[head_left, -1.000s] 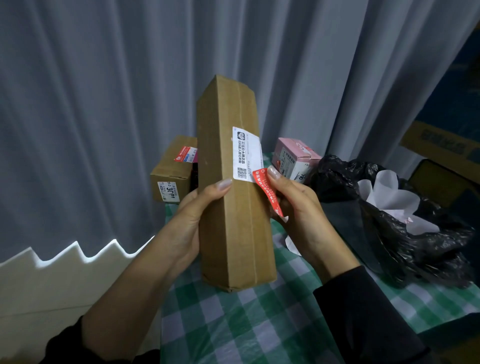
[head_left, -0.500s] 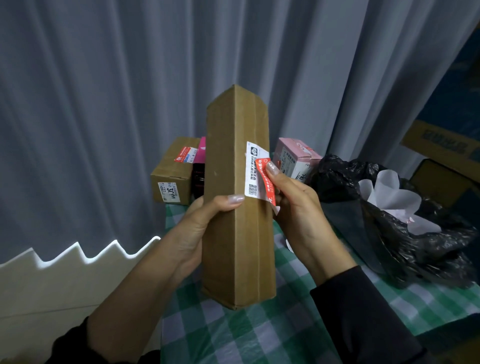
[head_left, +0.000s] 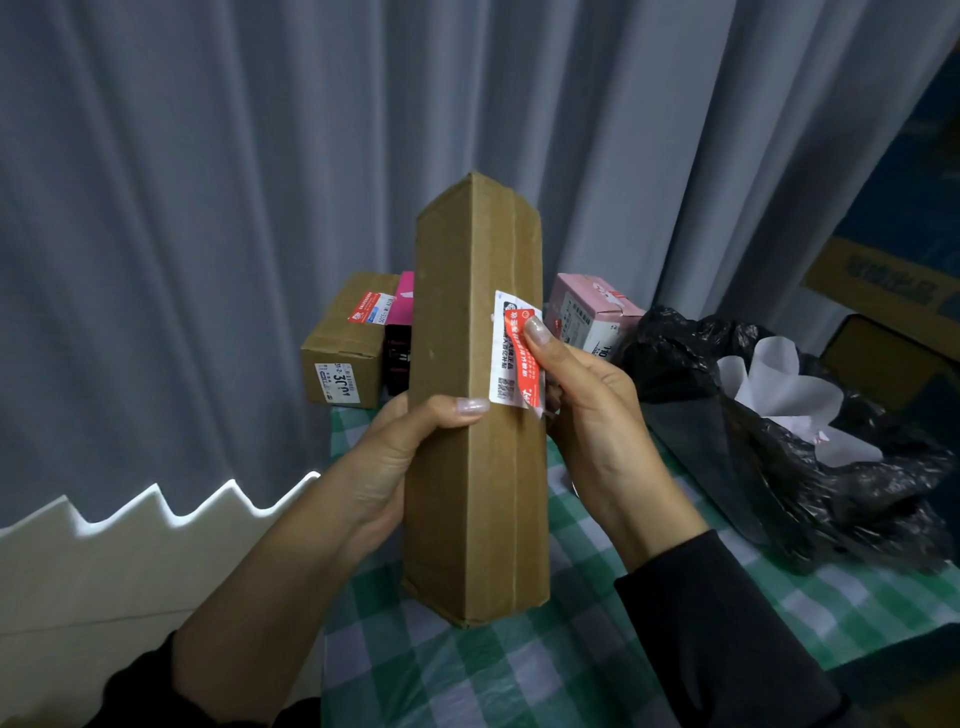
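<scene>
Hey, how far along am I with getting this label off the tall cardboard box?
Early on. Done: only the right edge of the label looks lifted. In hand: the left hand grips the box upright, and the right hand pinches the label. Left: most of it is stuck on; then probably into the black bag.

Cardboard box (head_left: 467, 441): turned on its long axis, corner edge now facing the camera.
Red strip (head_left: 521, 349): formerly hanging off the lower corner of the white label (head_left: 503, 371); now laid up along it, apparently part-peeled, under the thumb of the right hand (head_left: 597, 421).
Left hand (head_left: 395, 457): thumb shifted to the front edge.
</scene>
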